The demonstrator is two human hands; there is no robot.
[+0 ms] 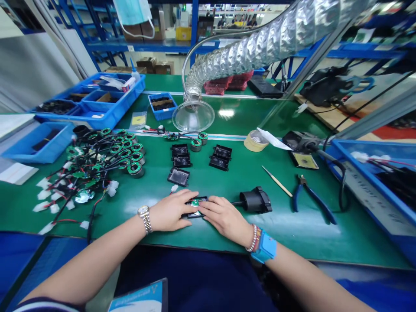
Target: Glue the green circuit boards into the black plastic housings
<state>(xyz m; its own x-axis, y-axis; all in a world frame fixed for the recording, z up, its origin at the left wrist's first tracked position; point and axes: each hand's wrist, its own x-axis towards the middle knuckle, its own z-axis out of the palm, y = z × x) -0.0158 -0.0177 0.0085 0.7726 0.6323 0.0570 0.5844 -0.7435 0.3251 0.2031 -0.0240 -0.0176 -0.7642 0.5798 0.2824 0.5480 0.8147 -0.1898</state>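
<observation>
A small black plastic case (202, 199) lies on the green bench in front of me, with a green circuit board (194, 203) inside it. My left hand (175, 211) grips the case's left side, fingers over the board and thumb at the near edge. From the right, my right hand (224, 216) presses its closed fingers on the case's right end. A short cable runs out past that hand to a black cylindrical housing (255, 200) lying on its side. Part of the board is hidden under the fingers. A white connector (174, 188) sits just behind my left hand.
Open black cases (178, 177) lie beyond my hands. A pile of wired ring-shaped boards (135, 169) is at left. Cutting pliers (302, 184), a thin pointed stick (277, 182) and a soldering iron holder (300, 142) are at right. An extraction funnel (193, 117) hangs behind; blue bins (377, 195) flank the bench.
</observation>
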